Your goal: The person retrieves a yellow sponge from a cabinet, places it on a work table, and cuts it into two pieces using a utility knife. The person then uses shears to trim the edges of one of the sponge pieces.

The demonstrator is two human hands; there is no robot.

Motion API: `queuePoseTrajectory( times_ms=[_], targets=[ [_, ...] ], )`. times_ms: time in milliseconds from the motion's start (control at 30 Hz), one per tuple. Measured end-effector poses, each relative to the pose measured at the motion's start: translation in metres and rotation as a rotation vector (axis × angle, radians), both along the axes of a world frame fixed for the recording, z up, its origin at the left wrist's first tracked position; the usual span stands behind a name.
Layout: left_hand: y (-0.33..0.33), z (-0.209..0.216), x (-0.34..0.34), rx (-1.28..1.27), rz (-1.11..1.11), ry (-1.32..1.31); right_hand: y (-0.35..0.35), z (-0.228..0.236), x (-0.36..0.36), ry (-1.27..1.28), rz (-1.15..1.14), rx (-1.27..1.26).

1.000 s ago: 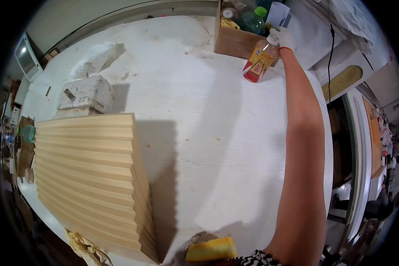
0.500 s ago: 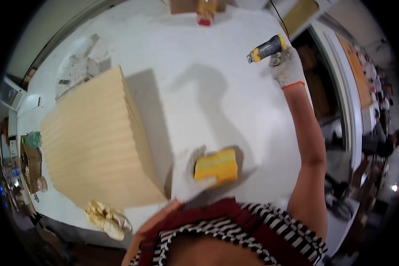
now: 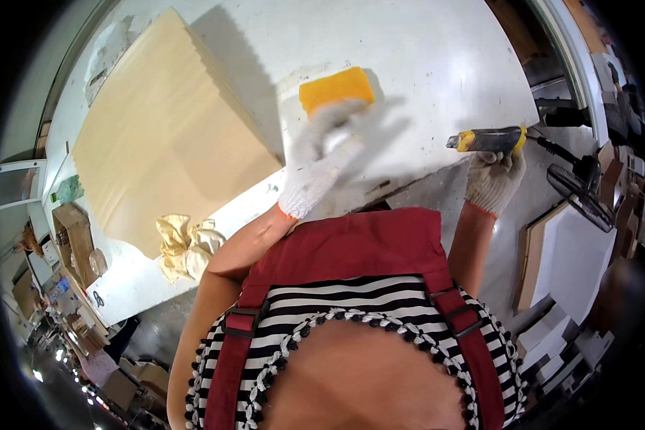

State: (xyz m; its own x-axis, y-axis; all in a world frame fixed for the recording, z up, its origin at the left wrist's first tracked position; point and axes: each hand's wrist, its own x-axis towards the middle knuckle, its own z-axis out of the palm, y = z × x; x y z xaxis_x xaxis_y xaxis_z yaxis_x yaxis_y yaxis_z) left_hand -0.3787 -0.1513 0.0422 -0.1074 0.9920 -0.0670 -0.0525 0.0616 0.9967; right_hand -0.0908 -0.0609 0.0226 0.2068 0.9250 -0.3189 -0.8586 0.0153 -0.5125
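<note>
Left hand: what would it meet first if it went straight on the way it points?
Most likely the yellow block, whose near edge the left hand overlaps in view; blur leaves actual contact unclear.

Wears a dark red apron with black buckles, a stripy black-and-white top and orange-edged white gloves.

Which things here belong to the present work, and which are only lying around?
In use, it seems:
black-and-yellow tool, held by the right hand
yellow block, at the left hand (contact blurred)

Apparently lying about:
crumpled cream cloth
black fan
brown box
large cream piece, role unclear
</note>
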Motion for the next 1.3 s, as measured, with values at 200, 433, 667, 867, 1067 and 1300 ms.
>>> queuePoseTrajectory(
  times_ms=[200, 433, 667, 867, 1067, 1300],
  targets=[
    [-0.048, -0.037, 0.049, -0.512, -0.345, -1.367, -0.111, -0.015, -0.035, -0.324, 0.035, 0.253],
    [-0.078, -0.053, 0.032, -0.45, -0.168, -1.178, -0.173, -0.009, -0.052, -1.099, 0.523, 0.478],
    [-0.088, -0.035, 0.02, -0.259, -0.167, -0.588, -0.183, 0.001, -0.075, -0.371, 0.878, -0.313],
    [-0.085, -0.041, 0.019, -0.13, -0.254, -0.817, -0.197, -0.005, -0.095, -0.64, 0.8, -0.191],
    [-0.084, -0.055, 0.017, -0.213, -0.35, -0.917, -0.2, -0.001, -0.093, -0.683, 0.874, -0.097],
    [-0.093, -0.06, 0.017, -0.208, -0.301, -1.033, -0.202, -0.001, -0.096, -0.622, 0.917, -0.047]
  ],
)
